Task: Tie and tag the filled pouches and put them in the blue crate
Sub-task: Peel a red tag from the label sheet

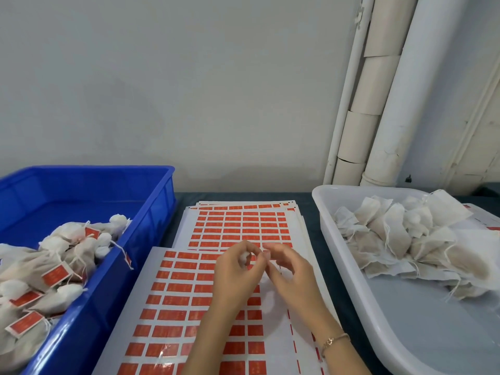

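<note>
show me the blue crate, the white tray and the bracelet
blue crate (81,190), head view, bare far inner wall
white tray (433,334), head view, bare floor near front
bracelet (334,341), head view, chain on the right wrist

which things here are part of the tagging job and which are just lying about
In the job: blue crate, tagged pouches, red tag sheets, white tray, untied pouches, held pouch, left hand, right hand.
Lying about: wall pipes.
</note>
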`<state>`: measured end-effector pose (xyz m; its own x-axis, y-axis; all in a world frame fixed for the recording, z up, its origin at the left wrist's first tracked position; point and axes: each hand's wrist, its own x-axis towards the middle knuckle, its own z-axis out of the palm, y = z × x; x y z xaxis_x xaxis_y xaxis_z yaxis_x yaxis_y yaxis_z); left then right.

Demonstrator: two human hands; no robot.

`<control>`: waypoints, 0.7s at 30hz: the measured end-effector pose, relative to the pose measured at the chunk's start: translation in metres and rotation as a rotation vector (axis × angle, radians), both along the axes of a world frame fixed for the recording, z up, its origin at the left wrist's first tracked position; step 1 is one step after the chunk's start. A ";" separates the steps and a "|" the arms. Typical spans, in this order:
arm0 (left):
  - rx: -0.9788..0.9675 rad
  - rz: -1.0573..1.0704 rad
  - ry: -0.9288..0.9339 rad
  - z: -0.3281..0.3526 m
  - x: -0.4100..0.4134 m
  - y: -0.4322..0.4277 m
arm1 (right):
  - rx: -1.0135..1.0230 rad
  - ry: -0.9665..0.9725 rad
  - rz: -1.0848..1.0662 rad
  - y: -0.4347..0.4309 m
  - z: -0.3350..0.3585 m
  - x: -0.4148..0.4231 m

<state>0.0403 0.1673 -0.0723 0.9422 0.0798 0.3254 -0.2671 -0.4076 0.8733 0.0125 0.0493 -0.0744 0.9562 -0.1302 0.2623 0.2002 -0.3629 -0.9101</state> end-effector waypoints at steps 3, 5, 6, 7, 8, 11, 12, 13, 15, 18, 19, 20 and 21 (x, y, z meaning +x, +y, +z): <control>-0.019 -0.049 -0.006 -0.001 0.002 0.003 | 0.036 -0.047 -0.048 -0.001 0.000 0.001; -0.038 -0.085 -0.007 0.000 0.001 0.004 | 0.086 -0.049 -0.072 -0.004 0.000 0.002; -0.054 -0.102 -0.003 0.000 0.000 0.004 | 0.102 -0.049 -0.082 -0.006 0.000 0.002; -0.080 -0.120 0.007 0.001 0.000 0.003 | 0.119 -0.050 -0.088 -0.008 0.000 0.003; -0.111 -0.140 0.021 0.001 -0.001 0.003 | 0.135 -0.049 -0.093 -0.009 0.000 0.003; -0.206 -0.161 0.044 0.004 -0.002 0.004 | 0.185 -0.054 -0.074 -0.011 0.001 0.003; -0.226 -0.156 0.043 0.004 -0.002 0.006 | 0.201 -0.055 -0.049 -0.011 0.002 0.003; -0.242 -0.160 0.041 0.004 -0.001 0.007 | 0.212 -0.050 -0.017 -0.010 0.003 0.005; -0.265 -0.197 0.043 0.004 -0.001 0.008 | 0.206 -0.008 0.058 -0.008 0.005 0.005; -0.291 -0.258 0.040 0.002 -0.001 0.008 | 0.203 0.098 0.189 -0.003 0.008 0.003; -0.292 -0.267 0.039 0.002 -0.001 0.008 | 0.209 0.128 0.220 -0.002 0.006 0.002; -0.289 -0.265 0.040 0.002 -0.001 0.008 | 0.207 0.153 0.235 -0.001 0.006 0.002; -0.282 -0.258 0.040 0.002 0.000 0.008 | 0.187 0.160 0.235 -0.002 0.005 0.001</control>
